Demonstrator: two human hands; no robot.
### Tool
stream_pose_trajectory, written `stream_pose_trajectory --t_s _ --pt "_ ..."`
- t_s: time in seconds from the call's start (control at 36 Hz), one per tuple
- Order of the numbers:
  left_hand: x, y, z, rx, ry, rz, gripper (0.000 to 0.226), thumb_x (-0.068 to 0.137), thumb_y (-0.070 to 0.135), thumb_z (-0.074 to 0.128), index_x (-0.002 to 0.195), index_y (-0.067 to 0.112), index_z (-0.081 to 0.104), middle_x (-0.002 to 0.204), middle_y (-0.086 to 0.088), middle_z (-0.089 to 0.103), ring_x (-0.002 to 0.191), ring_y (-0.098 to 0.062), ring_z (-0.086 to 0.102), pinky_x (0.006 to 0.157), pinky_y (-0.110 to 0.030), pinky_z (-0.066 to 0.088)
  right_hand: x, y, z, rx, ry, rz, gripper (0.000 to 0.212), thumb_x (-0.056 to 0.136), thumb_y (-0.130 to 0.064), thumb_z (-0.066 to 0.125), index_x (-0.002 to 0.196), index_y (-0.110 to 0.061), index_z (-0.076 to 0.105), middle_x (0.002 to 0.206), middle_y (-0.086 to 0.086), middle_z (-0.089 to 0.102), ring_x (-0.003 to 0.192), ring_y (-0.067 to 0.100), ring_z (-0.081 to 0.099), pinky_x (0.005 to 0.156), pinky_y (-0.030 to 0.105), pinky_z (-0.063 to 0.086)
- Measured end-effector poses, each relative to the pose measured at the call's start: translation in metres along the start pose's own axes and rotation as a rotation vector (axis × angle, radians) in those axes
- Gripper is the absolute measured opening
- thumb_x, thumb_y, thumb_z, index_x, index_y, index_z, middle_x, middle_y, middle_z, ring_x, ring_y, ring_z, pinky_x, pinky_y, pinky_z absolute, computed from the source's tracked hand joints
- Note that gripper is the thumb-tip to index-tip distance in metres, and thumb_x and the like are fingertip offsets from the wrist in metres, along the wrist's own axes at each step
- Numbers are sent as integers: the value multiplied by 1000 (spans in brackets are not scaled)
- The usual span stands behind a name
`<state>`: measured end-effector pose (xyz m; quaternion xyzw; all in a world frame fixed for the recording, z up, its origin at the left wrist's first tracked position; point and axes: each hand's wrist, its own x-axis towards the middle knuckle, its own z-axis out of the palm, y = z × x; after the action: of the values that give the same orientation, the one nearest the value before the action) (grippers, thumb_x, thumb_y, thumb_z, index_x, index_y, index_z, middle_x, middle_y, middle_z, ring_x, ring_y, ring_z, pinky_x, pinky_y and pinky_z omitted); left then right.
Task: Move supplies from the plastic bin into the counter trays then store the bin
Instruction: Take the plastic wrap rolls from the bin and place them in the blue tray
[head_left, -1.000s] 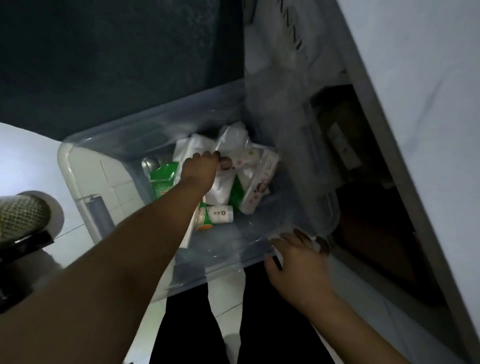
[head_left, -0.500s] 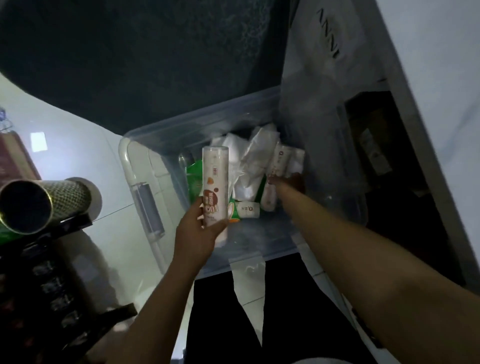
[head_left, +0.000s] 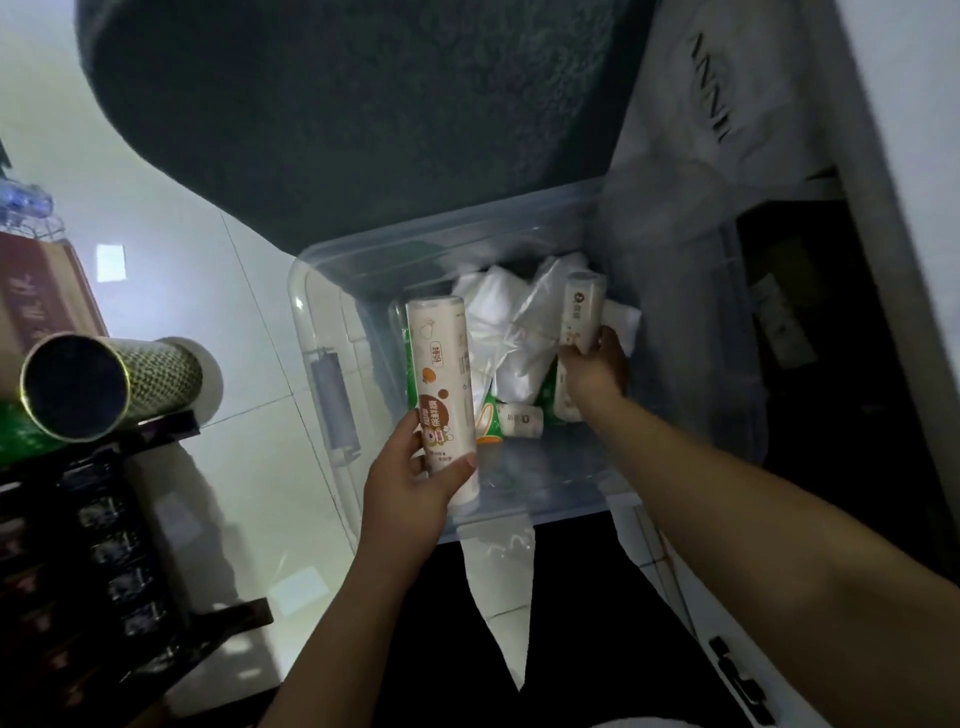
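A clear plastic bin (head_left: 332, 332) stands on the white tiled floor in front of my legs. My left hand (head_left: 410, 488) grips a tall white and brown roll (head_left: 441, 379) upright over the bin's near left side. My right hand (head_left: 595, 369) is inside the bin, closed around the lower end of a second white roll (head_left: 584, 306) that tilts up. Under them lie white plastic bags (head_left: 498, 322), a small white roll (head_left: 522, 420) and green and white packs (head_left: 488, 421).
A dark mat (head_left: 363, 114) lies beyond the bin. A white cabinet (head_left: 883, 156) with a dark open shelf stands on the right. At left a mesh-patterned cylinder (head_left: 114, 384) lies on a dark rack (head_left: 93, 545).
My left hand took the brown and white roll out and holds it up. My right hand left the bin's rim, reached inside and now lifts a second roll.
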<state>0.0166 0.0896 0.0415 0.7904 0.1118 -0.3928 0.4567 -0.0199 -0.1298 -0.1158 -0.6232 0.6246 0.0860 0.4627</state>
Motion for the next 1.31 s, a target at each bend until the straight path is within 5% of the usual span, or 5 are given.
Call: stream_pose_trajectory --t_s 0.22,0.53,0.86,1.06,1.31 --pt "-35 39 -53 77 -144 134 53 74 12 83 100 52 59 102 25 70 90 5 68 75 -19 57 -121 -40 -87 174 33 -332 40 77 -29 77 113 -22 62 102 -6 69 94 13 67 83 37 56" --pt "-66 71 -90 286 -500 372 74 73 23 85 138 33 52 118 16 65 99 0 63 72 -22 52 -342 32 -135 480 353 -359 40 82 -11 76 110 -34 61 103 -20 68 91 -5 65 70 12 53" --pt "-199 66 4 446 -877 623 68 69 19 87 128 39 59 110 16 73 95 -4 70 78 -25 60 -472 145 -221 760 766 -335 43 78 -23 79 106 -51 61 103 -25 69 97 -1 65 72 34 61" --pt "-306 18 83 471 -987 704 68 64 20 88 120 46 58 106 24 72 97 -1 69 67 -12 56 -524 257 -284 901 943 -318 52 76 -18 80 116 -43 58 107 -18 70 98 0 66 72 16 57" --pt "-429 -54 185 451 -1125 681 73 54 27 88 122 37 65 116 9 73 105 -15 71 78 -32 61 -593 431 -357 973 1076 -252 57 66 -28 80 120 -32 65 108 -17 72 98 0 67 69 9 54"
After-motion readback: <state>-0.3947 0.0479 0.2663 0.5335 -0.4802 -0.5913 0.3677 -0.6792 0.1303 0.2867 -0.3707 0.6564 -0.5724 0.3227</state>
